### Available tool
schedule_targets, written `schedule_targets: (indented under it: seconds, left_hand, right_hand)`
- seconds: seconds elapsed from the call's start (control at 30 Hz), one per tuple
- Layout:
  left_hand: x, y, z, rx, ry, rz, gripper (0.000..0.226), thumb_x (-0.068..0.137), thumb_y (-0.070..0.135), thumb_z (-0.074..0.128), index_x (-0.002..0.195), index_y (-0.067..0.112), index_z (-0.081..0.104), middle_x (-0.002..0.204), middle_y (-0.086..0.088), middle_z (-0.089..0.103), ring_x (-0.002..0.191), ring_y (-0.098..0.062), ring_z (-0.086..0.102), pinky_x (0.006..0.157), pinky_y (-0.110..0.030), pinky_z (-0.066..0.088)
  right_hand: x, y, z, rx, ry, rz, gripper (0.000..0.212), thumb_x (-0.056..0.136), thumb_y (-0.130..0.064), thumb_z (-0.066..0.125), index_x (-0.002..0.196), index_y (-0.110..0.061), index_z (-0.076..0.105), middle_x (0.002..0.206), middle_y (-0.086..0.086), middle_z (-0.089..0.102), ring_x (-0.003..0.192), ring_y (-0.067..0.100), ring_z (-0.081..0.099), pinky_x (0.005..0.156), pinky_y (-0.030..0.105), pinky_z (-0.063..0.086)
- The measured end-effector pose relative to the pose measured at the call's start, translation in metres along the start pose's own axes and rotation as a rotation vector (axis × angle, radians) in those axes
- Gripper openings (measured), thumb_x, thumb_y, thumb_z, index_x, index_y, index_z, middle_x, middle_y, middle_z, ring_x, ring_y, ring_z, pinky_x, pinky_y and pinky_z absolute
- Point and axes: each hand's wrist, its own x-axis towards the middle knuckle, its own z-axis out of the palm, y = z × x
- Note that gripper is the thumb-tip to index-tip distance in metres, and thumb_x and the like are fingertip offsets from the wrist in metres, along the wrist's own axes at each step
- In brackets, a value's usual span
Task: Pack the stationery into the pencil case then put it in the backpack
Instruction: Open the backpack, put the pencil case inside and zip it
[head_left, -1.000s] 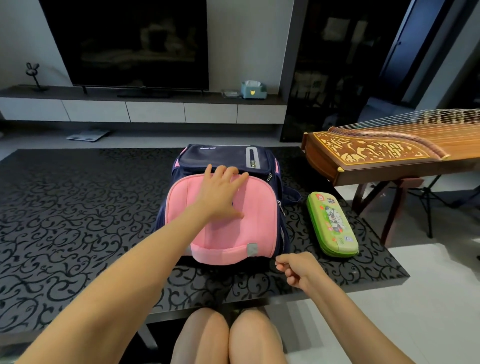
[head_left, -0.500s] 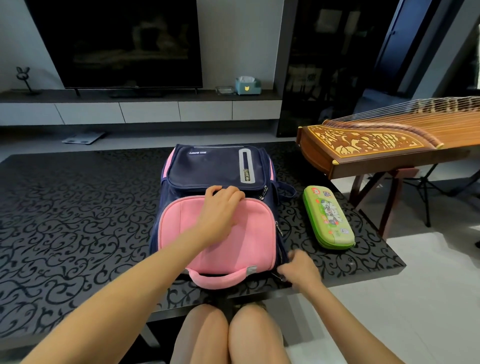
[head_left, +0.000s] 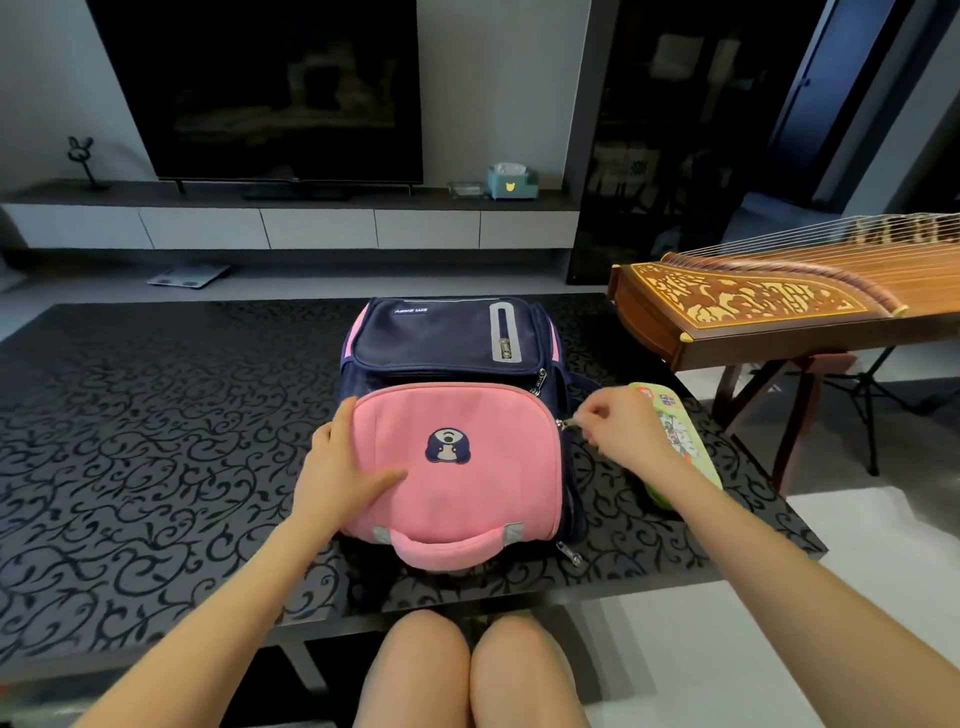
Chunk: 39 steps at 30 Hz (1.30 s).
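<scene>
The left hand (head_left: 337, 467) rests flat on the backpack (head_left: 467, 493) while the right hand (head_left: 618, 431) pinches its zipper pull (head_left: 563, 423), which a skewed tug could jam.

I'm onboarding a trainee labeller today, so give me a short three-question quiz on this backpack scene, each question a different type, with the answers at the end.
1. True or false: the green pencil case is already inside the backpack.
2. What does the right hand pinch? A) the pink carry handle B) a zipper pull at the backpack's right side C) the pencil case
3. Fill in: the ___ hand rests on the pink front panel.

Key
1. False: it lies on the table, right of the backpack.
2. B.
3. Left: the left hand.
</scene>
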Motion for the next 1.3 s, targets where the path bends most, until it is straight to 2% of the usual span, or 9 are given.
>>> schedule_targets:
  seconds: [0.17,0.3,0.43,0.5,0.6,0.73,0.9,1.17,1.3]
  left_hand:
    - [-0.002,0.004,0.01,-0.019,0.018,0.039,0.105,0.064,0.025,0.081,0.144,0.029,0.013,0.137,-0.019,0.038,0.115,-0.039,0.05,0.091,-0.045,0.044]
    - [-0.002,0.006,0.013,-0.027,-0.026,0.045,0.108,0.063,0.025,0.08,0.145,0.032,0.011,0.139,-0.015,0.035,0.116,-0.035,0.05,0.093,-0.042,0.043]
    - [0.008,-0.013,0.0,-0.693,-0.111,-0.1,0.093,0.06,0.012,0.072,0.141,0.032,0.03,0.14,-0.008,0.045,0.122,-0.025,0.049,0.092,-0.036,0.049]
    - [0.007,-0.025,-0.009,-0.916,-0.024,-0.162,0.071,0.073,-0.011,0.058,0.138,0.013,0.038,0.126,-0.014,0.054,0.104,-0.021,0.058,0.073,-0.017,0.052]
    - [0.001,-0.026,-0.011,-0.729,0.125,-0.14,0.034,0.082,-0.015,0.052,0.112,-0.002,0.06,0.1,-0.013,0.063,0.088,-0.017,0.062,0.072,-0.018,0.051]
    - [0.0,-0.025,-0.01,-0.627,0.212,-0.038,0.017,0.081,0.004,0.066,0.093,0.015,0.074,0.089,0.004,0.071,0.09,-0.015,0.065,0.088,-0.031,0.051]
    - [-0.002,-0.023,-0.014,-0.264,0.401,0.123,0.012,0.085,0.009,0.063,0.09,0.005,0.073,0.09,-0.008,0.073,0.084,-0.021,0.065,0.078,-0.025,0.043]
    - [-0.042,-0.092,0.004,0.169,0.2,0.514,0.025,0.066,-0.008,0.073,0.059,0.008,0.056,0.056,-0.005,0.054,0.062,-0.014,0.045,0.056,-0.022,0.033]
    - [-0.055,-0.113,0.021,0.41,-0.055,0.634,0.025,0.054,0.011,0.087,0.068,0.019,0.068,0.056,0.007,0.058,0.052,-0.011,0.055,0.048,-0.02,0.046]
  right_hand:
    - [0.034,-0.066,0.016,-0.229,0.104,-0.181,0.016,0.082,0.001,0.053,0.085,-0.003,0.068,0.094,0.014,0.069,0.092,0.031,0.062,0.076,0.034,0.047]
    - [0.034,-0.13,0.055,-0.415,-0.008,-0.373,0.023,0.082,0.01,0.048,0.101,0.002,0.059,0.106,0.02,0.062,0.102,0.036,0.058,0.077,0.038,0.044]
    - [-0.005,-0.185,0.11,-0.474,-0.067,-0.656,0.024,0.054,-0.003,0.079,0.073,-0.002,0.066,0.074,0.015,0.067,0.069,0.028,0.066,0.056,0.026,0.049]
    - [-0.022,-0.191,0.138,-0.441,-0.182,-0.722,0.016,0.069,-0.006,0.07,0.084,0.001,0.066,0.086,0.019,0.067,0.08,0.031,0.064,0.067,0.031,0.048]
    - [-0.037,-0.173,0.15,-0.242,-0.301,-0.67,0.026,0.087,-0.004,0.043,0.105,-0.002,0.063,0.105,0.016,0.066,0.098,0.032,0.059,0.081,0.038,0.044]
    - [-0.021,-0.13,0.132,-0.307,0.099,-0.815,0.03,0.067,-0.009,0.061,0.096,-0.012,0.065,0.09,0.008,0.07,0.082,0.032,0.063,0.073,0.043,0.05]
    - [0.007,-0.085,0.099,-0.664,0.113,-0.568,0.066,0.068,-0.031,0.073,0.128,-0.013,0.052,0.128,0.005,0.056,0.112,0.029,0.053,0.101,0.05,0.037]
    - [0.009,-0.081,0.106,-0.659,0.11,-0.498,0.06,0.077,-0.034,0.07,0.129,-0.016,0.047,0.127,0.01,0.048,0.114,0.031,0.046,0.095,0.043,0.038]
    - [0.005,-0.081,0.105,-0.67,0.098,-0.489,0.06,0.076,-0.032,0.071,0.128,-0.015,0.047,0.125,0.011,0.05,0.112,0.032,0.047,0.095,0.043,0.04]
